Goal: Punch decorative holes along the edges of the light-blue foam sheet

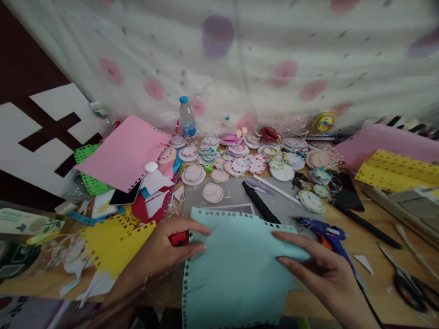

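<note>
A light teal sheet (pixel 236 269), with small star-shaped holes punched along its top and left edges, is held up at the front edge of the table. My left hand (pixel 164 246) pinches its left edge between thumb and fingers. A small red object (pixel 179 238) shows in the gap of that hand, mostly hidden; its kind is unclear. On the other side, my right hand (pixel 318 265) grips the sheet near its upper right corner, where the sheet bends. Behind its top edge lie a round cut disc (pixel 212 193) and a black pen-like tool (pixel 260 203).
Several decorated paper discs (pixel 236 165) crowd the back, near a water bottle (pixel 187 118). A blue glue gun (pixel 325 230) and scissors (pixel 408 278) lie right. Pink foam sheet (pixel 126 153), yellow punched sheets (pixel 116 242) and scraps cover the left. A patterned curtain (pixel 260 55) hangs behind.
</note>
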`<state>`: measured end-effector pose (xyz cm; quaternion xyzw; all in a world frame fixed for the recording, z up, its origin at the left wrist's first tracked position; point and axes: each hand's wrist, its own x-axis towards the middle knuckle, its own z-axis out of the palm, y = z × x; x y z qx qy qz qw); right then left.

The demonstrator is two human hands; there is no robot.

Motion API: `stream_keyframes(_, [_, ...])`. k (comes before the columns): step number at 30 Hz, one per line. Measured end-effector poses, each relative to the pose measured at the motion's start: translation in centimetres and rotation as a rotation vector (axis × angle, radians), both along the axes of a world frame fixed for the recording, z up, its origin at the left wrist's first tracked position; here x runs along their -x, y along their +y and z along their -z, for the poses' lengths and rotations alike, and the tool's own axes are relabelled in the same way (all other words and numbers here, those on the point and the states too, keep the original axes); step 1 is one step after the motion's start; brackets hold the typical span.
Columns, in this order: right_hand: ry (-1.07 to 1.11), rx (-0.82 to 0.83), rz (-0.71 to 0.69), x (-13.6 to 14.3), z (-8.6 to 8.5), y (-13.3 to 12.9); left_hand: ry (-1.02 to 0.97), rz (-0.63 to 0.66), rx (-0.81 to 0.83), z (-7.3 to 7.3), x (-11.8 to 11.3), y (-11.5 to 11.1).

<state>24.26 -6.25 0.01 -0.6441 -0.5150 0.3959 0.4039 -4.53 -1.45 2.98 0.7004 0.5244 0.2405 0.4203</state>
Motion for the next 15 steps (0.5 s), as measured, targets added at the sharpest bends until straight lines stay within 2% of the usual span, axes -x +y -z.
stream_keyframes(6, [-0.023,0.036,-0.013,-0.7,0.3,0.4,-0.052,-0.172,0.083,0.4,-0.4,-0.5])
stream_keyframes(12, [-0.018,0.012,-0.009,-1.1,0.3,0.4,0.021,-0.119,-0.056,0.1,-1.0,-0.7])
stream_keyframes(15, [-0.013,0.008,-0.031,-0.9,0.1,0.2,0.058,-0.049,-0.129,0.3,-0.9,-0.5])
